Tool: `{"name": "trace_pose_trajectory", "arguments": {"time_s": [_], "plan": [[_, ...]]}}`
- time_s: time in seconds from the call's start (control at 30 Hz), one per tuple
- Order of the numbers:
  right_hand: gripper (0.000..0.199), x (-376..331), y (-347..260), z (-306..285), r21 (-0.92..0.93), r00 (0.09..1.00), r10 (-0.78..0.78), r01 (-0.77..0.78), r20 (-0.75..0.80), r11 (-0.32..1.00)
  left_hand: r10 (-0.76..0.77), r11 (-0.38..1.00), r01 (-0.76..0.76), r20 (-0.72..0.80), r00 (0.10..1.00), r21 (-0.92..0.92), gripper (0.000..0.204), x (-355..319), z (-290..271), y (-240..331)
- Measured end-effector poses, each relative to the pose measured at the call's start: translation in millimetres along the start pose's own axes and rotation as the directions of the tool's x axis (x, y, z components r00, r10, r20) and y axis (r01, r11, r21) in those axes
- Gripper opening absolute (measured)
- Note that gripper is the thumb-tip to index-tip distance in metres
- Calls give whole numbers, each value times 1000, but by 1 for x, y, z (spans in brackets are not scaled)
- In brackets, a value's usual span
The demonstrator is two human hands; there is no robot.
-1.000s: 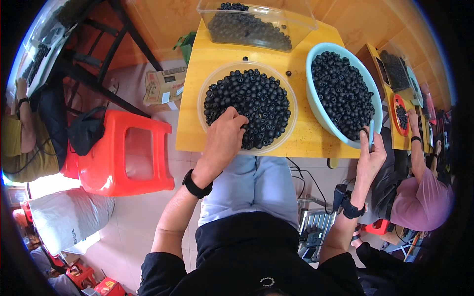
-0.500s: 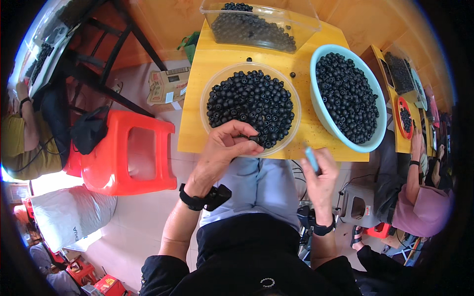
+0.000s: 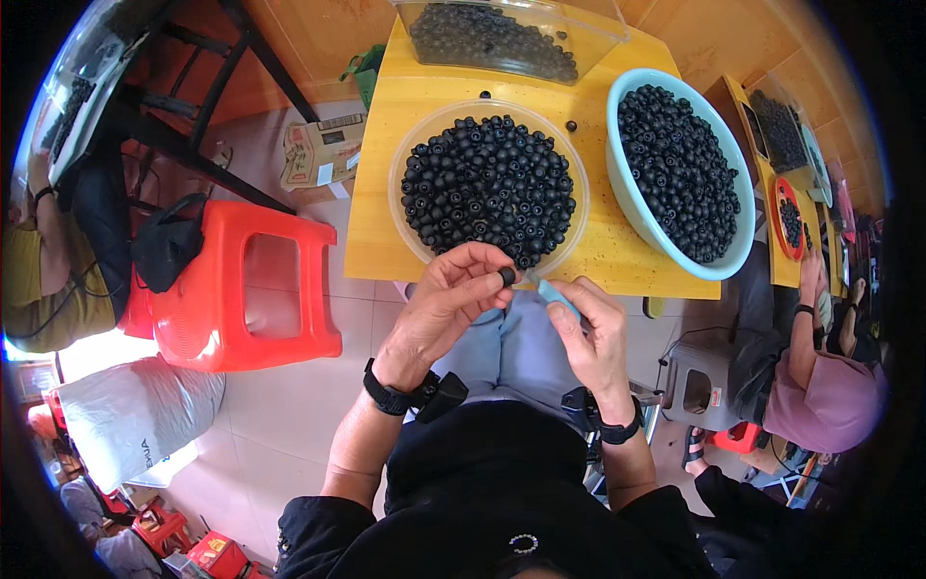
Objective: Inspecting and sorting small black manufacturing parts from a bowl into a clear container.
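Note:
In front of me my left hand pinches one small black bead between thumb and fingertips. My right hand grips a small knife by its light blue handle. The short blade points left, close to the bead; whether it touches cannot be made out. Just beyond both hands is a round clear tray heaped with black round beads, many showing a hole. To its right a pale blue basin holds many more.
A clear rectangular bin of beads stands at the back of the yellow table. Two loose beads lie behind the tray. A red stool is on the left. At the right, another person's hand is beside a red tray.
My right hand has swung left and up, bringing the knife to the bead. My left hand has drawn slightly away from the tray, the bead now showing at its fingertips.

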State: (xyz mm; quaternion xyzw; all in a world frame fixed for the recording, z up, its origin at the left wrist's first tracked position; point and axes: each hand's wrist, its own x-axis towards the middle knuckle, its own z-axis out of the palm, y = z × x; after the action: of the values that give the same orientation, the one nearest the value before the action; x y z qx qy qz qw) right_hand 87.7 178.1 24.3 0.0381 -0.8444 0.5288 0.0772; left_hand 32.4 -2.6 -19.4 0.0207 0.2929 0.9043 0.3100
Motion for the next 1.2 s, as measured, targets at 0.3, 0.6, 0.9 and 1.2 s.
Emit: {"name": "trace_pose_trajectory", "arguments": {"time_s": [0.3, 0.6, 0.9, 1.2], "plan": [[17, 3, -4, 2, -95, 993, -93, 100, 75, 990, -15, 1000, 15, -6, 1000, 7, 20, -1, 2, -1], [18, 5, -2, -1, -125, 988, -116, 128, 102, 984, -54, 999, 54, 8, 999, -7, 16, -1, 0, 1], [17, 10, -1, -7, -185, 977, -133, 163, 167, 969, -99, 994, 100, 25, 995, -32, 11, -3, 5, 8], [17, 9, 9, -20, -134, 997, -35, 25, -73, 991, -107, 992, 112, 102, 989, -51, 10, -15, 8, 10]]}}
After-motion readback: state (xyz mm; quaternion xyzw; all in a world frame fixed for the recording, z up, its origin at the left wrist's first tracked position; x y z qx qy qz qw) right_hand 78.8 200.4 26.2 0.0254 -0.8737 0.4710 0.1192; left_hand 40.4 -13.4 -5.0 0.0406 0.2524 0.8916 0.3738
